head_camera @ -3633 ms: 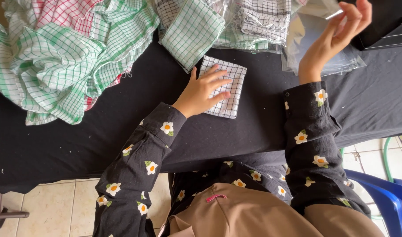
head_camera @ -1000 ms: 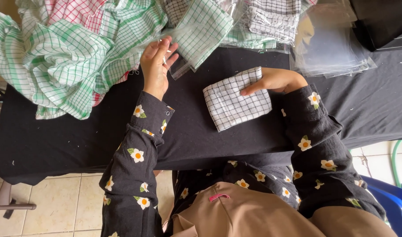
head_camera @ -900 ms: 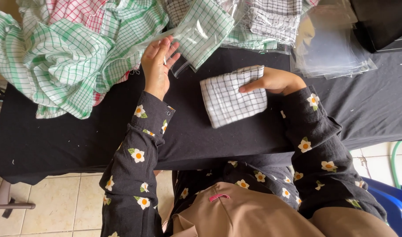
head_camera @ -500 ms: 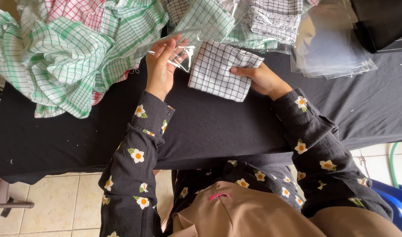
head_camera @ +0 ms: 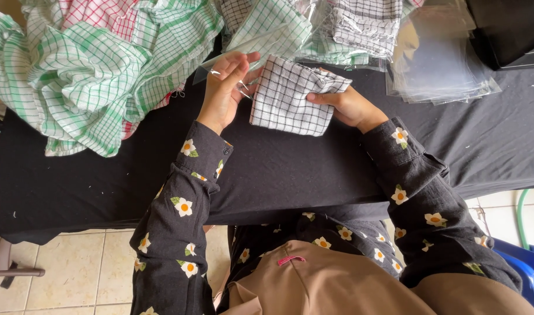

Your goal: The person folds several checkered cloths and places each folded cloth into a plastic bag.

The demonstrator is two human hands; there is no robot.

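Head view. My right hand (head_camera: 346, 105) grasps the folded black-and-white checked cloth (head_camera: 293, 99) by its right edge, holding it over the black table (head_camera: 290, 169) near the far side. My left hand (head_camera: 223, 87) pinches the mouth of a clear plastic bag (head_camera: 261, 38), which meets the cloth's left edge. A heap of green checked cloths (head_camera: 98, 64) lies to the left; a stack of clear bags (head_camera: 436, 64) lies to the right.

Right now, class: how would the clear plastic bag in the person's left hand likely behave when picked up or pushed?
The clear plastic bag is probably floppy: it bends where the left hand holds it. It looks thin and see-through, so likely very light. Its glossy surface suggests it may slide, like the loose stack of clear bags fanned out on the black table.
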